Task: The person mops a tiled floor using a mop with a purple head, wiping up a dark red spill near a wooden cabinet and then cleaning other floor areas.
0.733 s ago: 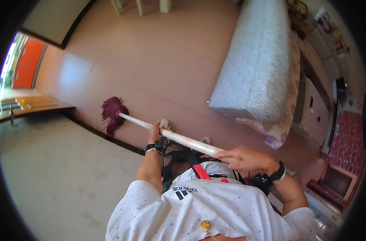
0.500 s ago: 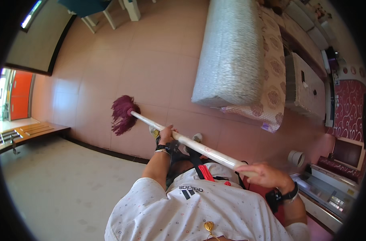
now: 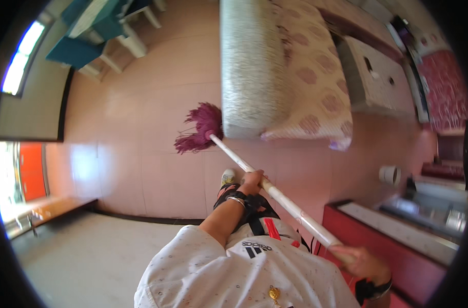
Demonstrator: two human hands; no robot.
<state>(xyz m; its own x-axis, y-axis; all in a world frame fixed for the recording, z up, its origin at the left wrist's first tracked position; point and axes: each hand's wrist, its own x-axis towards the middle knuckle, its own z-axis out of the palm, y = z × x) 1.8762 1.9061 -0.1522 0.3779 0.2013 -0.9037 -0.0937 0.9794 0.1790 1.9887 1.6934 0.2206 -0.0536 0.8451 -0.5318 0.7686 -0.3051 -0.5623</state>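
A mop with a shaggy maroon string head (image 3: pixel 206 126) and a long white handle (image 3: pixel 298 213) slants across the floor in front of me. Its strands lie on the tiles, right against the lower edge of the sofa's pale grey side (image 3: pixel 250 66). My left hand (image 3: pixel 252 183) is closed round the handle's middle, and a dark band circles that wrist. Farther up, at the handle's near end, my right hand (image 3: pixel 365 263) is wrapped on it, a little blurred. The very tip of the handle is hidden by that hand.
A cream flowered cover (image 3: pixel 316 66) lies over the sofa, with a white box-like table (image 3: pixel 377 77) beyond. Teal chairs (image 3: pixel 82 51) stand far left. A red cabinet (image 3: pixel 347 226) is close on my right, near a white bin (image 3: pixel 389 175). A wooden bench (image 3: pixel 59 208) stands left.
The mop head has swept right across the tiles, up to the sofa's edge. Both hands have moved right with the handle. The view has shifted, bringing the red cabinet and more chairs into sight.
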